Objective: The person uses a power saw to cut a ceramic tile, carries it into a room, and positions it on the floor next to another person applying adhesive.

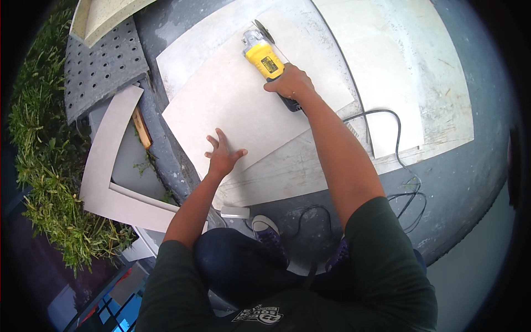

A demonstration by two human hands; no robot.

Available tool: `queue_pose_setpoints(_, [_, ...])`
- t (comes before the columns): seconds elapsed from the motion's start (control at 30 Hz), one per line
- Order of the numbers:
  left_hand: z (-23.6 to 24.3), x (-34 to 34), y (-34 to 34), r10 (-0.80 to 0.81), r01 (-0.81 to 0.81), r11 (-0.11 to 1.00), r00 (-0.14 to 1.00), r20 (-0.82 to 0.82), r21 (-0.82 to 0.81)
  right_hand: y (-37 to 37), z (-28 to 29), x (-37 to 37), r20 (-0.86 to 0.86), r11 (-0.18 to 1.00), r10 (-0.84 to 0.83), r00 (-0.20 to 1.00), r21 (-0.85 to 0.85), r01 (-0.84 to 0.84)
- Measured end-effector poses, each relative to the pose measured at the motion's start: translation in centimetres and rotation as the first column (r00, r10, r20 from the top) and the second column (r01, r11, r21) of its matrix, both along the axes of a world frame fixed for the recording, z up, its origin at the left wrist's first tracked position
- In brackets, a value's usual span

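My right hand (289, 84) grips a yellow and black angle grinder (263, 58), its disc (264, 32) at the upper end over the far part of a pale square board (210, 94). My left hand (224, 155) rests on the near part of that board with its fingers spread, holding nothing. The board lies askew on larger pale sheets (182, 50), and a black cord (397, 135) runs in loops to the right and down past them.
An angled cut board (97, 171), a perforated grey panel (102, 66) and a wood strip (141, 127) lie left, beside plants (33, 144). More sheets (440, 77) lie right. A small white block (235, 212) sits near my shoe (268, 238).
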State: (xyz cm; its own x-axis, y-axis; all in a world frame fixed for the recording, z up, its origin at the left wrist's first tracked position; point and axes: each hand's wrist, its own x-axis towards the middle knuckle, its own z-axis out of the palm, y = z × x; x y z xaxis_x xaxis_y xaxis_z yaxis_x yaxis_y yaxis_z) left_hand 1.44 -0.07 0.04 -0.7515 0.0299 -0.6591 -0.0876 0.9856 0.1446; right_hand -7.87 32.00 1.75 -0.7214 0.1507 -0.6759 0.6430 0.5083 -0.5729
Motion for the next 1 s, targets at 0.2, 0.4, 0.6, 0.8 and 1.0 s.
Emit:
queue_pose_setpoints(0.2, [0.2, -0.1, 0.4, 0.002, -0.002, 1.000, 1.000, 0.017, -0.006, 0.2, 0.0, 0.8, -0.014, 1.000, 0.003, 1.000, 0.017, -0.003])
queue_pose_setpoints(0.4, [0.2, -0.2, 0.1, 0.008, -0.007, 0.999, 1.000, 0.026, -0.032, 0.3, 0.3, 2.3, 0.013, 1.000, -0.004, 1.000, 0.001, 0.004])
queue_pose_setpoints(0.6, [0.0, -0.2, 0.4, -0.012, 0.012, 0.999, 1.000, 0.019, -0.032, 1.0, 0.3, 4.3, -0.010, 1.000, 0.008, 1.000, 0.020, -0.008])
queue_pose_setpoints(0.8, [-0.1, 0.0, 0.1, 0.021, -0.021, 1.000, 1.000, 0.000, 0.018, 1.2, 0.2, 5.5, -0.016, 0.999, 0.012, 1.000, 0.032, -0.011])
queue_pose_setpoints(1.0, [-0.3, 0.1, -0.2, 0.002, -0.002, 1.000, 1.000, -0.021, 0.010, 1.1, 0.4, 4.8, -0.013, 1.000, 0.004, 1.000, 0.007, -0.004])
